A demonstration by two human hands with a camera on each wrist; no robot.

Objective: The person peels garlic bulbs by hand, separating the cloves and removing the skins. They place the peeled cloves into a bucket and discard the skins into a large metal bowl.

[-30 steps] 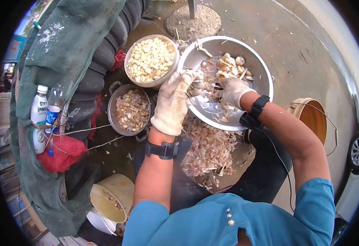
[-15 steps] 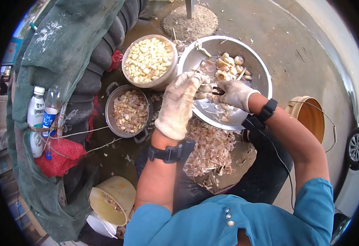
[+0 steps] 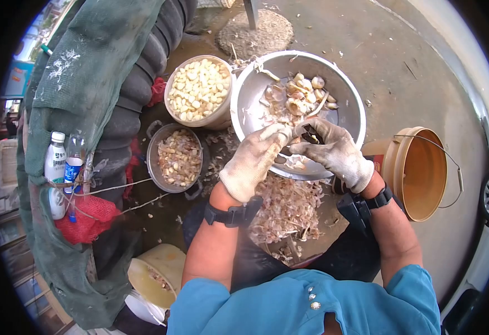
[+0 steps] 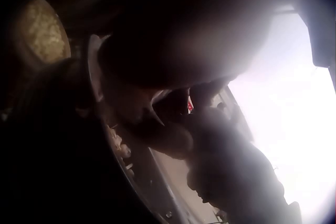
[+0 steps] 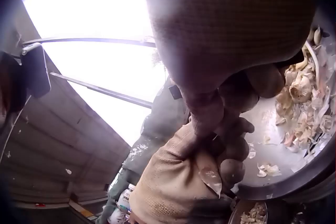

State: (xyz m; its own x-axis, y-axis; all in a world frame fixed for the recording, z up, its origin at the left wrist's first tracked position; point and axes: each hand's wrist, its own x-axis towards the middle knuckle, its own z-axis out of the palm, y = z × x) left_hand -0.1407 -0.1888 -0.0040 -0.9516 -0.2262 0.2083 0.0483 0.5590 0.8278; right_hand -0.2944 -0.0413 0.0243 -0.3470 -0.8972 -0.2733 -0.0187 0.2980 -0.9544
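Observation:
Both hands wear pale work gloves and meet over the near rim of a wide metal basin (image 3: 351, 89). My left hand (image 3: 254, 162) has its fingers curled, pinching garlic; in the right wrist view a pale pointed garlic piece (image 5: 209, 174) shows at its thumb. Gripped in my right hand (image 3: 339, 156) is a small black tool (image 3: 310, 133), its working end mostly hidden by the fingers. Beyond the hands, garlic bulbs (image 3: 297, 106) and loose skins lie in the basin. The left wrist view is very dark, with the hands close together.
A tub of peeled cloves (image 3: 200, 89) and a two-handled pot of cloves (image 3: 175, 156) stand left of the basin. Garlic skins (image 3: 292, 206) are heaped below it. A tan bucket (image 3: 423, 173) sits at right, another bucket (image 3: 163, 268) at lower left. Bottles (image 3: 56, 162) hang at far left.
My right hand has drawn back from over the basin toward the body and turned, still with the black tool. The left hand has come lower, staying next to it.

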